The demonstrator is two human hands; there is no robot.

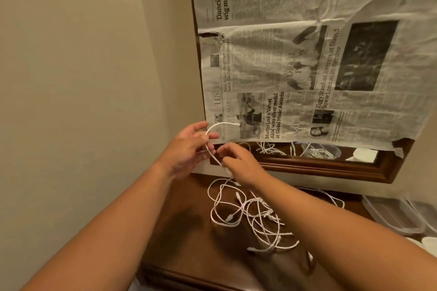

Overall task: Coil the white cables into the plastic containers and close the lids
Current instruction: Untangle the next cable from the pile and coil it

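Observation:
One white cable is raised above the dark wooden table. My left hand pinches it near its plug end, which arcs up and to the right. My right hand grips the same cable a little lower, where it runs down to a tangle of several white cables lying on the table. Clear plastic containers stand at the table's right edge, partly out of view.
A newspaper sheet covers most of a wood-framed mirror behind the table. The uncovered strip of mirror reflects cables and a container. A beige wall closes the left side. A white lid shows at the far right.

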